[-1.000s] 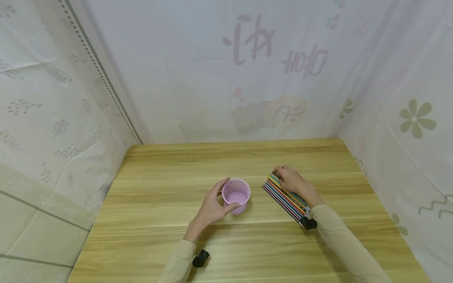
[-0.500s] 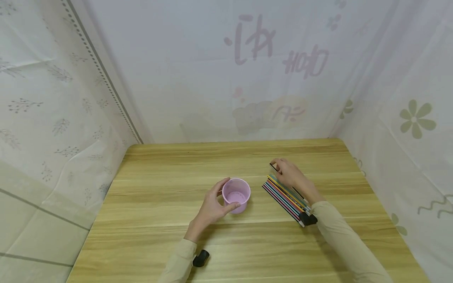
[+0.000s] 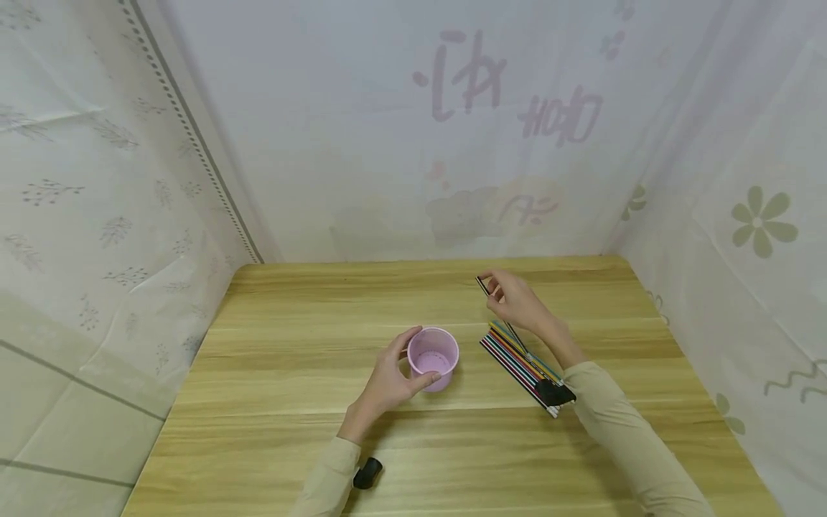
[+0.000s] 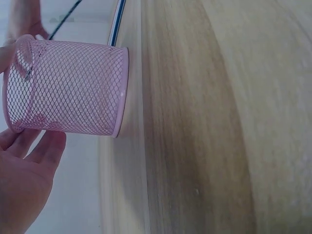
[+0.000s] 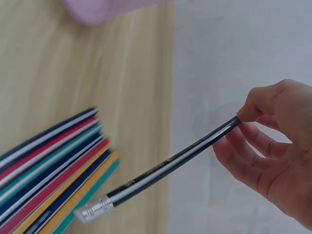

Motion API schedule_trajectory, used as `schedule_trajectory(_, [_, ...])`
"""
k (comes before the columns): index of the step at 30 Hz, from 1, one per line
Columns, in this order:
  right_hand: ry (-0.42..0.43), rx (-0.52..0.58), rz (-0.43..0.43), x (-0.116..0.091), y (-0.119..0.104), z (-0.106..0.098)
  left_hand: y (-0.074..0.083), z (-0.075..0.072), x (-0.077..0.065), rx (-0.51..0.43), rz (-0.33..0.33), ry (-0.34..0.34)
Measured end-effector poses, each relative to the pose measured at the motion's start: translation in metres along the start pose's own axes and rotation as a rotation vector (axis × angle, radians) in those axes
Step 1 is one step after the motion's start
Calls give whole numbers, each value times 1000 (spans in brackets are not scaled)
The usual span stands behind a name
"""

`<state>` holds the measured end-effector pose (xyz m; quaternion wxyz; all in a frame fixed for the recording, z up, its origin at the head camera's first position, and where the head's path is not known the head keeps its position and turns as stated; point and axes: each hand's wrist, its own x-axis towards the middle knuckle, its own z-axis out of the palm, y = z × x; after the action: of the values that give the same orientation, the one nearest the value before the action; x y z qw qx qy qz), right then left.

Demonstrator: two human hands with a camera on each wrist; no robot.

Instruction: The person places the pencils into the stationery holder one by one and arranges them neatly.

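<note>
My left hand (image 3: 388, 377) holds a pink mesh pencil cup (image 3: 434, 352) by its side, thumb in front and fingers behind. The cup stands upright on the table with nothing inside. In the right wrist view, my right hand (image 5: 273, 151) pinches the plain end of a black-and-white striped pencil (image 5: 170, 168). Its metal ferrule and eraser end slants down over a row of striped pencils (image 5: 53, 175) in red, green, blue, yellow and black. That row lies slantwise on the table, right of the cup, partly hidden by the right wrist in the head view.
The wood-grain table (image 3: 291, 345) has its far edge against a pale printed curtain (image 3: 362, 143). Similar curtains hang at left and right. A black wrist mount (image 3: 368, 473) sits by the left sleeve, another black mount (image 3: 554, 393) by the right, over the pencils' near ends.
My right hand has lifted one black-and-white pencil from the row and moved up and left, toward the table's far side. The left hand and the cup have stayed in place.
</note>
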<state>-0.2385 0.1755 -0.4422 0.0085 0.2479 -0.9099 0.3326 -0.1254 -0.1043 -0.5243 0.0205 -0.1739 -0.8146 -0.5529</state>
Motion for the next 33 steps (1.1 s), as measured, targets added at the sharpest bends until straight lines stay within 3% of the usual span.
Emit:
schedule_trajectory(10, [115,139,-9,7,-48,-13,-1,2,-2,39,34,-6])
schedule_trajectory(20, [297,288,-70,11,-93,-21,-3,2,-1,31,36,1])
schedule_trajectory(29, [465,442,-118,14,-113,-10,-3,3,-1,15,53,23])
schedule_trajectory(33, [477,454,-145,13,-113,3,-3,3,-1,18,44,29])
